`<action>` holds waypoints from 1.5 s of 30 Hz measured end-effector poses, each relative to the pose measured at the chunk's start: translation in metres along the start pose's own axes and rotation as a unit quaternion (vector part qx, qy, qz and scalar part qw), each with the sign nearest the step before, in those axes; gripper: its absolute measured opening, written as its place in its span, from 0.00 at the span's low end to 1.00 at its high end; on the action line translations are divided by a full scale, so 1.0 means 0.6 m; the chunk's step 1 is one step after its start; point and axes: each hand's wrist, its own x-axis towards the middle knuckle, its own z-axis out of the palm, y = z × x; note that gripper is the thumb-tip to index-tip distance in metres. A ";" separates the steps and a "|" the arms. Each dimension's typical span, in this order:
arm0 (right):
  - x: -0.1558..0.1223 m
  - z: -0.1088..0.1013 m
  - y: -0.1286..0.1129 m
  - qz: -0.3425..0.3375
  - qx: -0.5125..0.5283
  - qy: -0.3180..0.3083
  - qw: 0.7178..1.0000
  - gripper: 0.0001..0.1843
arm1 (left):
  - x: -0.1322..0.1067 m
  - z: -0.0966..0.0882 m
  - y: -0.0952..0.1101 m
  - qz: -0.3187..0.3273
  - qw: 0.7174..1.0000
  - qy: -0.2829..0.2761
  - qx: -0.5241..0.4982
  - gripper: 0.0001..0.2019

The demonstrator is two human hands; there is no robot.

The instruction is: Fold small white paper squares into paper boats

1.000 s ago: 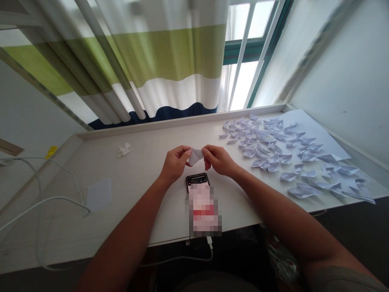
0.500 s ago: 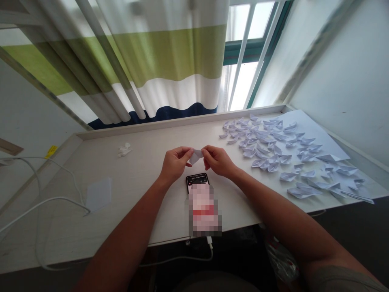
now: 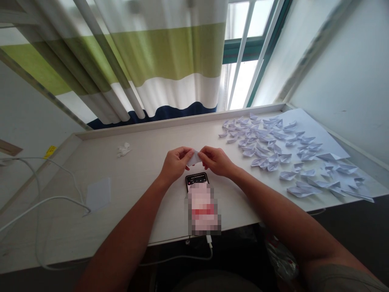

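Observation:
My left hand (image 3: 175, 163) and my right hand (image 3: 216, 160) pinch a small folded piece of white paper (image 3: 193, 159) between their fingertips, just above the pale desk (image 3: 146, 178). Both hands are closed on it and almost touch each other. Directly below them a phone (image 3: 199, 190) lies face up on the desk, its screen lit. To the right, several small folded white paper boats (image 3: 273, 150) lie spread over the desk.
A large white sheet (image 3: 316, 134) lies under the boats at the far right. A small white paper square (image 3: 99, 194) and white cables (image 3: 45, 202) lie at the left, a crumpled scrap (image 3: 124, 150) further back. Behind the desk hangs a striped curtain (image 3: 146, 65) beside a window.
My hands have closed in on each other, so less of the folded paper shows between the fingers. Nothing else on the desk has moved.

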 end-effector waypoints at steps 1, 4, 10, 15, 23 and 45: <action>0.000 0.001 0.001 -0.006 0.006 -0.004 1.000 0.18 | 0.000 0.001 0.000 -0.002 1.000 0.004 -0.001 0.20; -0.001 0.002 0.002 -0.013 0.038 -0.022 0.999 0.21 | 0.000 0.000 0.001 -0.010 1.000 0.008 -0.014 0.19; 0.001 0.003 0.005 -0.008 0.100 -0.037 0.994 0.16 | 0.007 -0.012 -0.003 -0.062 0.995 -0.026 -0.080 0.20; 0.002 -0.012 0.003 -0.120 0.047 -0.013 0.992 0.11 | 0.010 -0.018 -0.005 -0.089 0.989 -0.034 -0.116 0.21; 0.000 -0.029 -0.001 -0.169 0.025 -0.054 0.984 0.19 | 0.009 -0.024 -0.002 -0.117 0.982 -0.063 -0.131 0.20; 0.001 -0.031 0.013 -0.136 -0.080 -0.076 0.985 0.12 | 0.010 -0.032 0.004 -0.186 0.959 -0.090 -0.193 0.14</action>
